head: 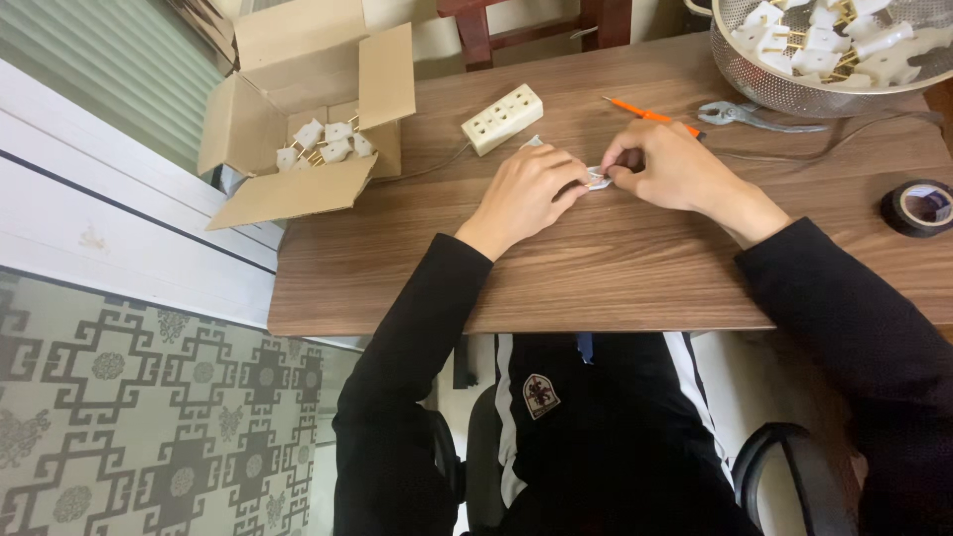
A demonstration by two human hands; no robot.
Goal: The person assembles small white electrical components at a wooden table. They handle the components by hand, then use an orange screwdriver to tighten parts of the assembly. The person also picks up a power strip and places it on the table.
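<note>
So both hands were bunched up together near the middle of the wooden table (596, 268), pinching one small white plug piece (598, 180) between them. The left hand (523, 194) had its fingers curled in, fingertips gripping the left side of the piece. The right hand (667, 167) was closed on the other side, thumb and forefinger clamped on it. The piece itself sat right in the gap between the two sets of fingertips, low over the tabletop, mostly hidden, so I couldn't tell its exact shape.

Just behind the right hand an orange-handled tool (650, 116) lay on the table, its handle running out from behind the knuckles; I couldn't tell if the hand was touching it. Just past the left hand there was a white power strip (502, 119) with its cord trailing off to the left. Further right, grey pliers (740, 115) lay near a metal mesh colander (794, 94) full of white plugs with brass pins. A roll of black tape (920, 206) was at the right edge, well apart. At the far left corner stood an open cardboard box (298, 109) with a few more white plugs inside.
</note>
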